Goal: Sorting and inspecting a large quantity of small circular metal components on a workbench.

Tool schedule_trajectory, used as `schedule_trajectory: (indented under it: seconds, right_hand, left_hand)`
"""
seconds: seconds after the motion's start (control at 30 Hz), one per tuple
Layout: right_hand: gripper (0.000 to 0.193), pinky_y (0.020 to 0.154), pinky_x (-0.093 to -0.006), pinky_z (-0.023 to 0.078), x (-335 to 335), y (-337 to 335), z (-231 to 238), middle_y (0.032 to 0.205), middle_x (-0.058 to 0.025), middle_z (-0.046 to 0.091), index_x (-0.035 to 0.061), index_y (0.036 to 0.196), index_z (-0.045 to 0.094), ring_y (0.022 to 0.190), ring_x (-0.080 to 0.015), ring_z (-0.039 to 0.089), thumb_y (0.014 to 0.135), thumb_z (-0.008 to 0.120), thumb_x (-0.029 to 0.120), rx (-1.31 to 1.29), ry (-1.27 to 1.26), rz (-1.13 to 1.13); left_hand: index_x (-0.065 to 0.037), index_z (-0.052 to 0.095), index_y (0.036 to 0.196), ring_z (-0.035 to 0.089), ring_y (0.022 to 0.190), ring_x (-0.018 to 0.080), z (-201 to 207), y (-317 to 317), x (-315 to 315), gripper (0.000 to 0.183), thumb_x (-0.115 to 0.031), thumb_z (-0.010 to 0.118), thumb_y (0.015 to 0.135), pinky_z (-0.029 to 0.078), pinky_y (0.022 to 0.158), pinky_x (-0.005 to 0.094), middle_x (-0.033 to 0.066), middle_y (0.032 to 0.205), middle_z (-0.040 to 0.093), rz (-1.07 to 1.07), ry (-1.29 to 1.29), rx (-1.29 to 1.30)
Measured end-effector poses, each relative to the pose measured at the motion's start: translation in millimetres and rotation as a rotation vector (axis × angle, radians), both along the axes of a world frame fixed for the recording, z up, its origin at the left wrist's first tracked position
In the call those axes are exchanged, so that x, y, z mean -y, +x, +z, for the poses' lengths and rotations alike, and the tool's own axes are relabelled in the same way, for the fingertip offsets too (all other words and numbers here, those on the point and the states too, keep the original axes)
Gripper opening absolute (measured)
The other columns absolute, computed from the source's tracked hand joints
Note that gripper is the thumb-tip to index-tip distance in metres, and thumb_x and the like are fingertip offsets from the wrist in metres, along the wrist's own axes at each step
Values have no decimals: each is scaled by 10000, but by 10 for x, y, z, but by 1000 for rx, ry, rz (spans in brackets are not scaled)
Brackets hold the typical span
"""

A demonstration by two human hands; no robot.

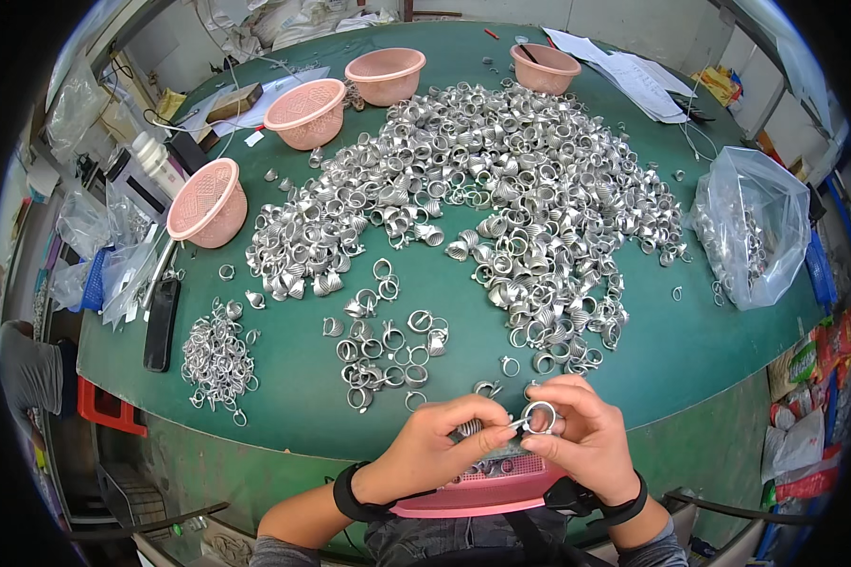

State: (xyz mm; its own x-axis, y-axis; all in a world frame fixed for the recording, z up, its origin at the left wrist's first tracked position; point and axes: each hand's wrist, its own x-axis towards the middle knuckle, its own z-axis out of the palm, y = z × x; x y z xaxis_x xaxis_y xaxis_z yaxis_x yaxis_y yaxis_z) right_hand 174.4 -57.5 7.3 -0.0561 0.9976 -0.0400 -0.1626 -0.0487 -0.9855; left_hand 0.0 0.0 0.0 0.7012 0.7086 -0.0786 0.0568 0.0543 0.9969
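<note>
My right hand (586,437) pinches a silver metal ring (539,417) between thumb and fingers, its opening facing up toward me. Against the ring's left side, my left hand (440,439) closes thumb and forefinger on a small shiny piece, too small to name. Both hands meet above a pink basket (482,499) at my lap, which has more metal rings in it. Just beyond my fingers a few single rings (510,366) lie on the green table (284,392). Left of them is a loose group of spiral-ribbed rings (385,352).
A large heap of ribbed rings (539,180) covers the table's middle. Thinner rings (217,359) lie piled at left, near a black phone (163,324). Pink baskets (208,203) stand along the left and far sides. A clear plastic bag (756,227) with rings sits at right.
</note>
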Motion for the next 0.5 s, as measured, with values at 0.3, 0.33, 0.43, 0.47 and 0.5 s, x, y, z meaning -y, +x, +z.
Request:
schedule_trajectory:
  seconds: [0.3, 0.33, 0.43, 0.47, 0.5]
  right_hand:
    - [349, 711, -224, 491, 89, -26, 29, 1038, -121, 473, -27, 997, 515, 842, -151, 553, 664, 616, -51, 172, 86, -42]
    - [362, 708, -241, 496, 95, -32, 43, 1015, -151, 490, -30, 983, 518, 856, -172, 549, 640, 631, -62, 267, 138, -39]
    - [403, 691, -263, 499, 105, -49, 37, 970, -184, 520, -31, 961, 524, 849, -195, 553, 592, 687, -23, 327, 204, -56]
    - [400, 685, -269, 497, 103, -47, 34, 965, -185, 521, -30, 956, 525, 848, -203, 553, 593, 692, -8, 361, 269, -57]
    - [399, 680, -275, 495, 103, -42, 30, 959, -186, 522, -28, 952, 525, 847, -211, 554, 594, 697, 7, 396, 335, -59]
  left_hand:
    - [-7, 563, 786, 534, 709, 181, -95, 7, 42, 98, -20, 603, 697, 431, 624, 260, 77, 786, 558, 88, 356, 163]
    - [-6, 567, 786, 533, 718, 177, -87, -12, 36, 97, -21, 603, 698, 430, 626, 258, 79, 801, 557, 89, 368, 159]
    - [-7, 572, 787, 529, 725, 166, -77, -47, 34, 95, -21, 604, 698, 429, 627, 253, 78, 822, 555, 86, 351, 182]
    - [-8, 574, 787, 526, 723, 158, -76, -53, 34, 94, -21, 604, 699, 429, 626, 249, 75, 829, 553, 81, 320, 211]
    - [-8, 574, 787, 526, 723, 158, -82, -45, 50, 94, -21, 604, 699, 429, 626, 249, 75, 829, 553, 82, 320, 210]
